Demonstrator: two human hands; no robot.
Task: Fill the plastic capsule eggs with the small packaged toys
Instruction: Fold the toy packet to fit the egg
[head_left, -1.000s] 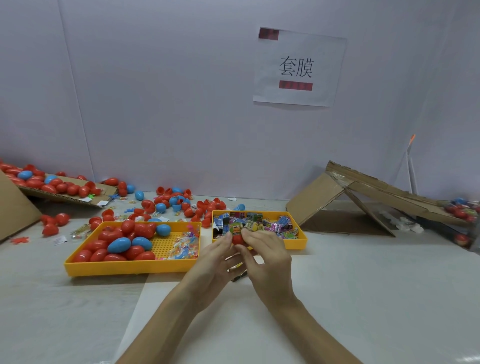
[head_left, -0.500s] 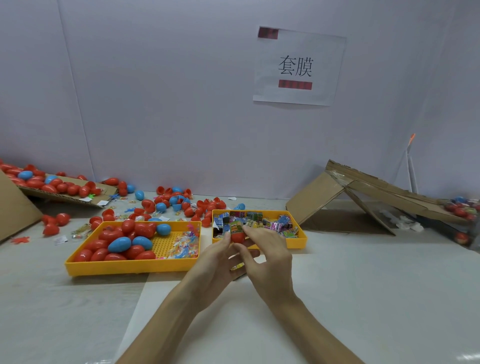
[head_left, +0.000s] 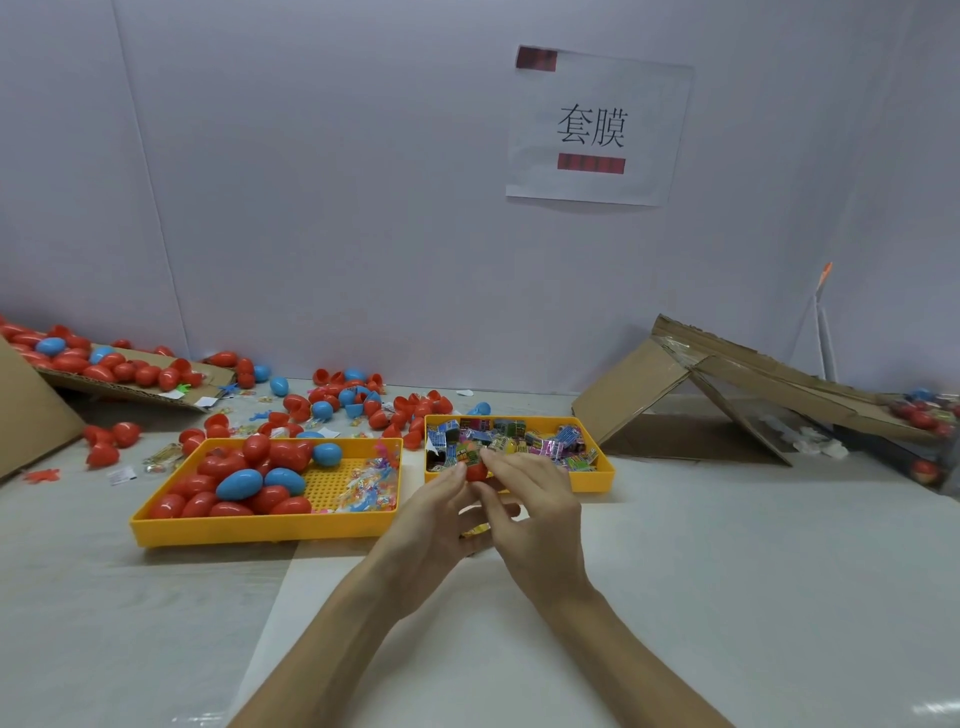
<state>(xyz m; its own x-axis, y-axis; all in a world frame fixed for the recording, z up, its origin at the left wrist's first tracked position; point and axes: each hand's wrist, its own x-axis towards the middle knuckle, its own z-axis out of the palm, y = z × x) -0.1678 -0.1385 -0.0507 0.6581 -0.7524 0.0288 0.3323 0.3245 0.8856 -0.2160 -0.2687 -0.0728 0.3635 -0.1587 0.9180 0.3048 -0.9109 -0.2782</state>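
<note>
Left hand (head_left: 434, 522) and right hand (head_left: 543, 512) pinch one red capsule egg (head_left: 475, 471) between their fingertips; it sits just at the near rim of the toy tray (head_left: 592, 480), mid-worktop.

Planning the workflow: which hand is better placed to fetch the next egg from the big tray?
Probably left. The left hand is nearer the large yellow tray of eggs on its side; the right hand, also holding the red egg, would have to cross over.
</note>
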